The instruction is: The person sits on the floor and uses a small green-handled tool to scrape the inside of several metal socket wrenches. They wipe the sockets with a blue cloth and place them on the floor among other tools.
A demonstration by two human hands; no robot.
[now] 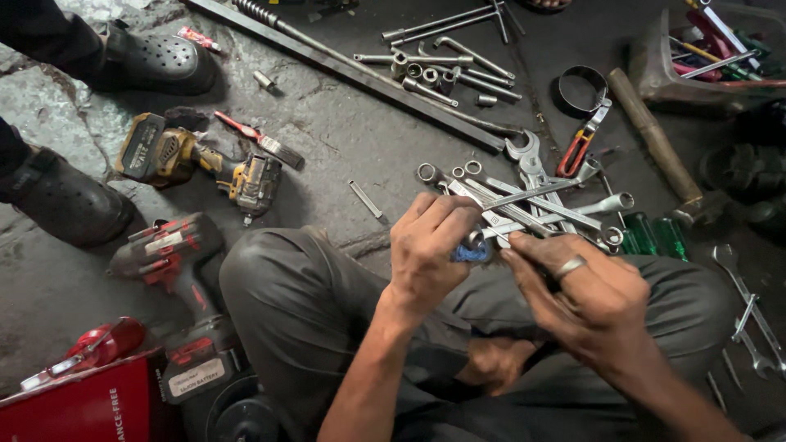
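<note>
My left hand (pixel 427 245) and my right hand (pixel 583 296) meet above my knees, both pinching a small blue part (pixel 472 253) with a metal ring on it. The left fingers curl over its top; the right thumb and forefinger hold it from the right side. A ring sits on one right finger. Just beyond the hands lies a heap of steel spanners (pixel 532 200) on the ground. What exactly the blue part is stays hidden by my fingers.
A yellow impact driver (pixel 196 164) and a red one (pixel 168 254) lie at left. Another person's black clogs (pixel 151 57) stand top left. Socket wrenches (pixel 442 65), a long steel bar (pixel 360 74), red pliers (pixel 577 147), a hammer (pixel 655 147), green screwdrivers (pixel 651 236), a tool tray (pixel 704 65) surround me.
</note>
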